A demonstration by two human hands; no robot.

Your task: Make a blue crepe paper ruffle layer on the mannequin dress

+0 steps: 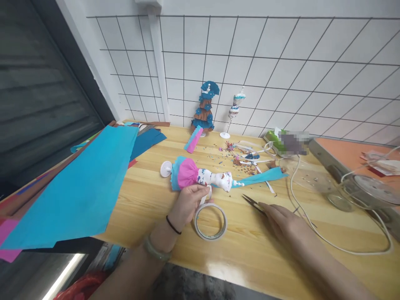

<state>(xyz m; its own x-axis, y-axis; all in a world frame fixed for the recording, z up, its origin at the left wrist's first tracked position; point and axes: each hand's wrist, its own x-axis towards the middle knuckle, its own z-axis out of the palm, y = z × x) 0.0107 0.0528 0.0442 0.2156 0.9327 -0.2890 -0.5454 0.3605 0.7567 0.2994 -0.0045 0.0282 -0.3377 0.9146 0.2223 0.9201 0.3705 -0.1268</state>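
Observation:
My left hand (190,201) pinches the loose end of a strip from a roll of white tape (224,227), which hangs just below the fingers. Close beyond that hand lies a small white dress-form figure (222,180) with printed bodice, on its side, wearing a pink and blue crepe paper skirt (186,171). Its round white base (166,169) points left. My right hand (286,220) is closed over the handles of dark scissors (253,203), low at the table, blades pointing toward the figure; the fingertips are partly hidden.
Blue crepe paper sheets (90,183) cover the table's left side. At the back stand a finished-looking ruffled figure (205,109) and a bare dress form (233,111). Paper scraps (246,166), a blue strip (265,177), a white cable (292,187) and an orange-topped box (350,152) lie rightward.

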